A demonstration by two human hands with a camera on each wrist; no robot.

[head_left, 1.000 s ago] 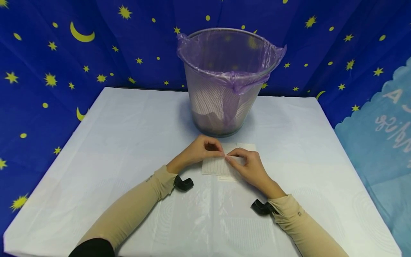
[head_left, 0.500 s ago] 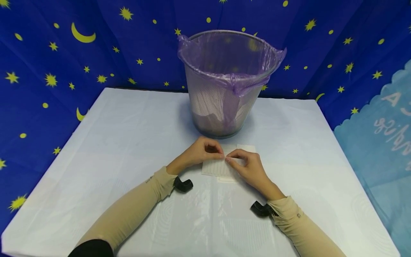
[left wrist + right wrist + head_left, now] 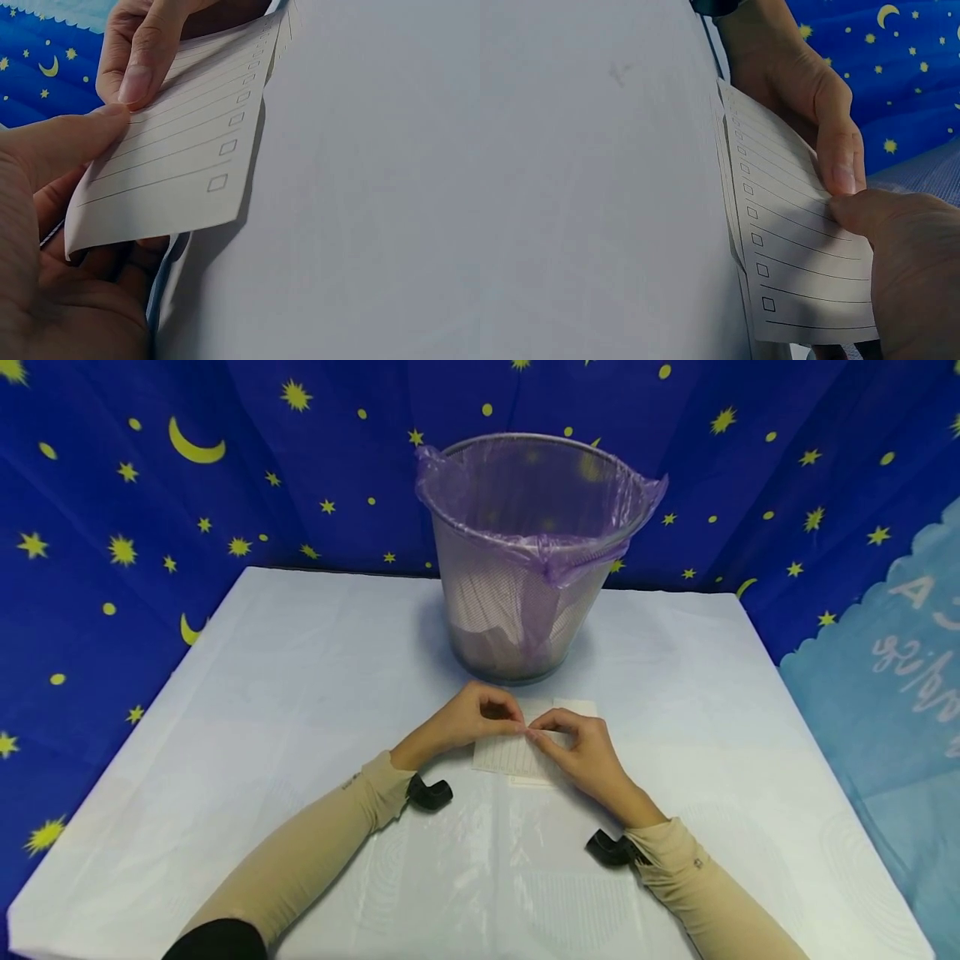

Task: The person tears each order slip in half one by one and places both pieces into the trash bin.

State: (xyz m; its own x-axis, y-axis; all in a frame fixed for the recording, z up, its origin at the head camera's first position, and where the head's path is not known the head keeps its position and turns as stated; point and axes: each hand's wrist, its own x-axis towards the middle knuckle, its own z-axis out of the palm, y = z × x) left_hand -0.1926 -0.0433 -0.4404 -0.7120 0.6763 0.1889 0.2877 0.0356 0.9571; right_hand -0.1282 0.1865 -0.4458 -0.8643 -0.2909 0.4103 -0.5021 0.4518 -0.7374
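Note:
A lined checklist sheet [image 3: 498, 756] with a column of small checkboxes is held between both hands near the table's middle. My left hand [image 3: 476, 714] pinches its edge between thumb and fingers. Right beside that grip, my right hand [image 3: 585, 752] pinches the same edge, the two thumbtips meeting. In the left wrist view the paper [image 3: 180, 165] is slightly bent, its near corner raised off the tabletop. The right wrist view shows the right thumb [image 3: 866, 214] lying on the lined face. More paper [image 3: 577, 703] lies under and behind the held sheet, partly hidden by it.
A mesh wastebasket [image 3: 487, 602] lined with a purple bag [image 3: 555, 556] stands just beyond the hands. A white cloth covers the table [image 3: 315, 635]. Blue star-patterned fabric [image 3: 285, 468] hangs behind and along the sides. Black wrist mounts [image 3: 430, 794] sit beneath both wrists.

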